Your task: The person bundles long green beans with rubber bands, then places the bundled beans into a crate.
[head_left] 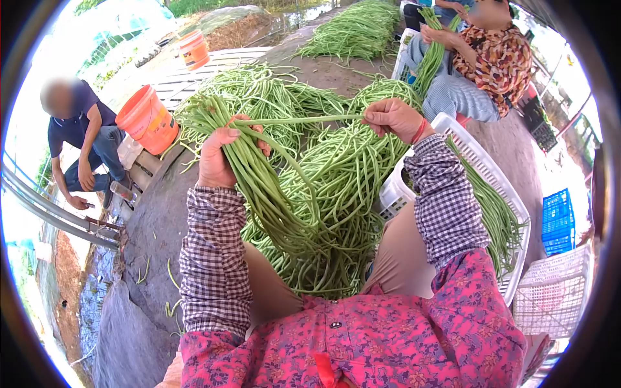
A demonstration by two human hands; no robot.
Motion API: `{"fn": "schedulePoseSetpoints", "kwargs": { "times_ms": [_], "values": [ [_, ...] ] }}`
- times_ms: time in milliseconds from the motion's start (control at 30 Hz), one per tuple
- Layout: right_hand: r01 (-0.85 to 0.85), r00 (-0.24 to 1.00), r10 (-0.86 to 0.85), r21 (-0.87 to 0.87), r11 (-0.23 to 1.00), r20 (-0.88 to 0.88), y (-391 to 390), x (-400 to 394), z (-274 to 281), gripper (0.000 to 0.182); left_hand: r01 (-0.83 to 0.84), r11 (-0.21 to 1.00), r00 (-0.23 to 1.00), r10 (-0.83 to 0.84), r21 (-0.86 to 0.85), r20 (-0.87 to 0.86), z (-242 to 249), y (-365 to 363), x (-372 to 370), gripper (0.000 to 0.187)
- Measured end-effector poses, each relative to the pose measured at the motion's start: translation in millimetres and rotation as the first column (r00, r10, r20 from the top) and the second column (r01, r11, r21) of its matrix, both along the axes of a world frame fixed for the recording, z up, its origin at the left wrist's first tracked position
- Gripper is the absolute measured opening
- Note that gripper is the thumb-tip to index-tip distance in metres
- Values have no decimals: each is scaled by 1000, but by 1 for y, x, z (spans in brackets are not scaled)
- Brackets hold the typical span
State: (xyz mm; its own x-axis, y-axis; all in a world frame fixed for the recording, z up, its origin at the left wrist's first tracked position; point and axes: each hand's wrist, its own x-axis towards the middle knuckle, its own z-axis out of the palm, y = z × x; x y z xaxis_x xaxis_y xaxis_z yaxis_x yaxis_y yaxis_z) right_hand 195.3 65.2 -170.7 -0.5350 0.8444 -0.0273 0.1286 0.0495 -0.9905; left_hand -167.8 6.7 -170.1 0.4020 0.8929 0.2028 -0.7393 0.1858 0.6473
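My left hand (223, 152) is wrapped around a thick bunch of long green beans (265, 187), whose lower ends droop toward my lap. My right hand (394, 121) pinches the end of a single long bean (304, 120), stretched almost straight across from the bunch. Something thin and red shows by my left fingers, too small to make out. A red band (422, 130) circles my right wrist. Below and beyond both hands spreads a big loose pile of long beans (349, 171).
A white crate (524, 216) with bundled beans stands at my right, near a blue crate (557, 220). An orange bucket (149, 119) and another bucket (194, 50) are at left. One person (84, 136) crouches left; another (485, 58) holds beans at upper right.
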Motion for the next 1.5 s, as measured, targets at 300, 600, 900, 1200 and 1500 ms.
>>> {"fn": "schedulePoseSetpoints", "kwargs": {
  "times_ms": [300,600,900,1200,1500],
  "values": [
    [-148,986,149,-32,989,71,-16,-55,-8,37,-15,1000,998,16,20,-65,1,-3,13,34],
    [-158,980,174,154,975,-97,-37,-127,-6,30,33,998,996,-37,-49,-82,-3,-2,22,33],
    [-193,961,145,-196,961,-235,-41,-76,20,30,-40,997,998,43,-73,43,-2,-6,28,37],
    [-14,952,-60,-238,971,-301,-31,-44,16,28,-252,968,955,248,3,163,3,-3,-5,37],
    [-17,957,35,66,998,-287,-50,-131,9,23,-230,973,960,227,4,164,9,-9,29,42]
  ]
}}
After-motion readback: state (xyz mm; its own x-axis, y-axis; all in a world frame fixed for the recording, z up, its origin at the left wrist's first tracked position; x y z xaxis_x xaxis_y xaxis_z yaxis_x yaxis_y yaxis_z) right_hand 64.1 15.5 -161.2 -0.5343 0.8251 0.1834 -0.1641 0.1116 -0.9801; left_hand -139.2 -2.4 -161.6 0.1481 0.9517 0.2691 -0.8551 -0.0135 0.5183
